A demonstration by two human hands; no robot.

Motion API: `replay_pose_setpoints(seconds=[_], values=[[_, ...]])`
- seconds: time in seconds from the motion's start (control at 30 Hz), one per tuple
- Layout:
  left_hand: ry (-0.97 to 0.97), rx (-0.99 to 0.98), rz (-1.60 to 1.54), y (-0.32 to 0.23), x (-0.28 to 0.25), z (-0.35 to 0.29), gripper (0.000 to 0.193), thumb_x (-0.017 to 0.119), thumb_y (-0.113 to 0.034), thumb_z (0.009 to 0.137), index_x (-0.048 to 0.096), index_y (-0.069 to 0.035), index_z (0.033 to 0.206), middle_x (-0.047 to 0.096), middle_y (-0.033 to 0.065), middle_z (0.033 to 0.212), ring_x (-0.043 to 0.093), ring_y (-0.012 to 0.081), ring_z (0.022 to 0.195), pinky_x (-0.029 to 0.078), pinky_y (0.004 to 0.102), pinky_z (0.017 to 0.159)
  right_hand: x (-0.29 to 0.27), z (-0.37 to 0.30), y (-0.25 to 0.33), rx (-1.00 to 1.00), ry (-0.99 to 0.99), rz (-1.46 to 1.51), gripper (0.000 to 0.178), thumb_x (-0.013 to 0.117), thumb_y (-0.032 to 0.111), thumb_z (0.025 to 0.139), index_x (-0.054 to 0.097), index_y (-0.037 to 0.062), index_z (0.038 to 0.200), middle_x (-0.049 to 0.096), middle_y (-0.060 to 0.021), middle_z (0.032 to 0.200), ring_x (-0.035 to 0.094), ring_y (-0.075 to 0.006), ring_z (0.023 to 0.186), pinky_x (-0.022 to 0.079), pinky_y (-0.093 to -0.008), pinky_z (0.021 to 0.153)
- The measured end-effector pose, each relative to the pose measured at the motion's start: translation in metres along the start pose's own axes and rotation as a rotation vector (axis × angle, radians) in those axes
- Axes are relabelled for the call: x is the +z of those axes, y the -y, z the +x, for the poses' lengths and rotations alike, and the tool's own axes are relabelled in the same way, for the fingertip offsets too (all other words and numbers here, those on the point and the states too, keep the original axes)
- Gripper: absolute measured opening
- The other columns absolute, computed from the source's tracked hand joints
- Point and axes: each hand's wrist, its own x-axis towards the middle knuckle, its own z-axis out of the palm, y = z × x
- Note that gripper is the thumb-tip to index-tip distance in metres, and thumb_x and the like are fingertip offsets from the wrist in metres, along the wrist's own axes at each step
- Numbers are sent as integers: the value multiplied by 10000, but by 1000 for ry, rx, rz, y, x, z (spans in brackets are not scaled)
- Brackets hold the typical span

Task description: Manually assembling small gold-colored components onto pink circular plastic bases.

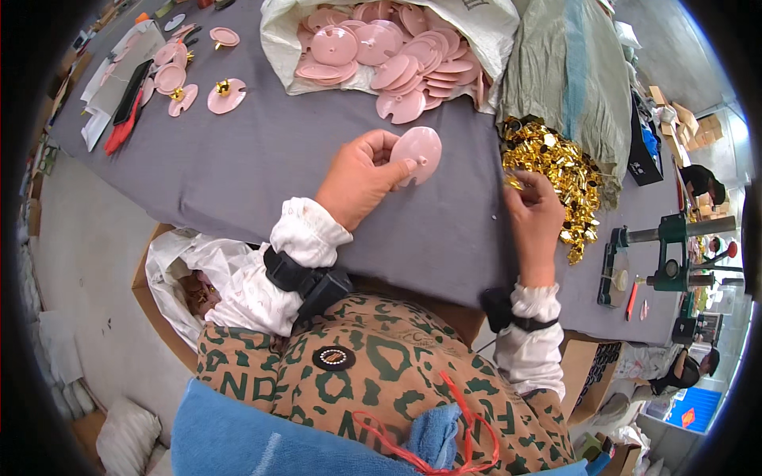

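My left hand [361, 174] pinches a round pink lid [421, 151] between thumb and fingers, above the grey cloth. The lid is tilted up, with a small raised spot near its middle and a notch in its lower edge. To the right, my right hand [536, 208] is at the near left edge of a heap of small shiny gold pieces [567, 178]. Its thumb and fingers are closed on a gold piece [513, 182], partly hidden by the fingers. Many more pink lids [373, 44] spill from a white woven sack [282, 36] beyond my left hand.
At the far left lie several pink lids with gold knobs [226, 95], a dark phone-like slab [135, 91] and a red-handled tool [119, 136]. A greenish sack [548, 71] stands behind the gold heap. A green hand press [671, 258] is at the right; an open carton [155, 278] sits below left.
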Motion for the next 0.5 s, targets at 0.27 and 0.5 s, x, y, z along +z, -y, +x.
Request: replay_pose_setpoints(seconds=[0.27,0.5], values=[[70,3,64,11,35,-11,204,674,-92,896,624,4,1069,648,14,936,567,54,790,478,213,687,29,-31,43,-513,-24,176,303,772,-19,725,689,32,1013,698,-119,990,694,-244,867,555,-307,750],[28,286,340,17,38,-22,192,675,-65,887,658,8,1063,692,38,947,614,76,794,505,234,718,30,-36,43,-484,-32,277,261,768,-15,766,688,-2,1014,707,-123,996,696,-187,857,563,-278,762]])
